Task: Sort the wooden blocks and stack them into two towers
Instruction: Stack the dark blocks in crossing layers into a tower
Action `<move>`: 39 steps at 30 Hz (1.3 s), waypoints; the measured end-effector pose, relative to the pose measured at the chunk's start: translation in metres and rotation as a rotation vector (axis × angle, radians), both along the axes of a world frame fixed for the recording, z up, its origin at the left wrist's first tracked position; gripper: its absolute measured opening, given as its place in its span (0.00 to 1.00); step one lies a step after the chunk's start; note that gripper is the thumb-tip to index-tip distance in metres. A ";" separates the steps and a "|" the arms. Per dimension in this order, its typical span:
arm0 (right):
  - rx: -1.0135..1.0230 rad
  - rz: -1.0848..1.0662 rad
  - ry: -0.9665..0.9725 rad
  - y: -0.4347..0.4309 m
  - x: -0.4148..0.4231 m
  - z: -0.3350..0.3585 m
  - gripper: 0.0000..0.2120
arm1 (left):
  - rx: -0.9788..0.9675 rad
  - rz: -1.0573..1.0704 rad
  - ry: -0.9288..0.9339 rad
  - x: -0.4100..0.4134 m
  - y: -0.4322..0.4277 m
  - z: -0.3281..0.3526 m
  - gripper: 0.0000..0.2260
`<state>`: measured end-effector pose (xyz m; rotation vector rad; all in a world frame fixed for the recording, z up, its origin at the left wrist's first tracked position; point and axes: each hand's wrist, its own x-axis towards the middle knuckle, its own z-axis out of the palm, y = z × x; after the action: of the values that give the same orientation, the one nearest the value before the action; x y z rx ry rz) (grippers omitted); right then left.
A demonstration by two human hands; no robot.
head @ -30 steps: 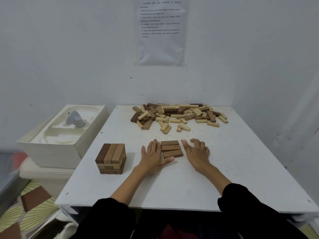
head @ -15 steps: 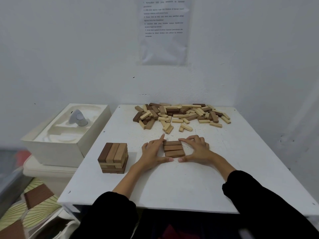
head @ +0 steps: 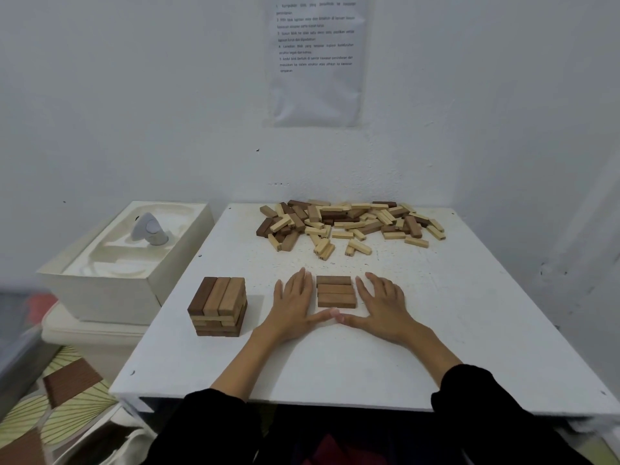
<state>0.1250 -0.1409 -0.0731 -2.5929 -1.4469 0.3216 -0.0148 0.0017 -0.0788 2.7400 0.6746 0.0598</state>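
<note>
Three brown wooden blocks (head: 336,292) lie side by side as one flat layer near the middle of the white table (head: 335,364). My left hand (head: 295,305) lies flat against the layer's left side, fingers straight. On the right side my right hand (head: 380,305) lies flat the same way. Both thumbs meet along the layer's near edge. A short tower of brown blocks (head: 218,307), several layers high, stands to the left. At the back of the table sits a loose pile of light and dark blocks (head: 349,224).
A white open box (head: 110,276) with a grey object (head: 149,229) inside stands left of the table, on a white container. A printed sheet (head: 315,58) hangs on the wall behind. The wall runs close along the table's right side.
Both hands have flattened against the sides of the three-block layer. Half a second ago their fingers curled over its far edge. The thumbs now meet at the near edge.
</note>
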 end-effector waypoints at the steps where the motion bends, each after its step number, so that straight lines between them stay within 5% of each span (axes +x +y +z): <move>1: -0.006 0.000 -0.014 0.000 -0.003 0.000 0.61 | 0.018 -0.002 0.024 0.000 -0.002 -0.001 0.40; 10: -0.053 0.023 -0.016 0.007 -0.008 0.002 0.69 | 0.070 -0.014 0.066 0.001 -0.007 0.000 0.42; 21: 0.016 0.010 0.014 0.005 0.003 0.009 0.45 | 0.032 -0.023 -0.036 0.004 0.006 0.001 0.44; 29: 0.077 0.000 0.170 0.013 0.025 0.020 0.39 | -0.160 0.059 -0.195 0.007 0.019 0.004 0.34; 39: 0.183 0.012 0.207 0.011 0.025 0.014 0.37 | -0.153 0.041 -0.167 0.008 0.024 0.005 0.31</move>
<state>0.1496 -0.1296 -0.0589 -2.3322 -1.3530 0.4238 -0.0064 0.0253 -0.0742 2.5410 0.6597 0.2337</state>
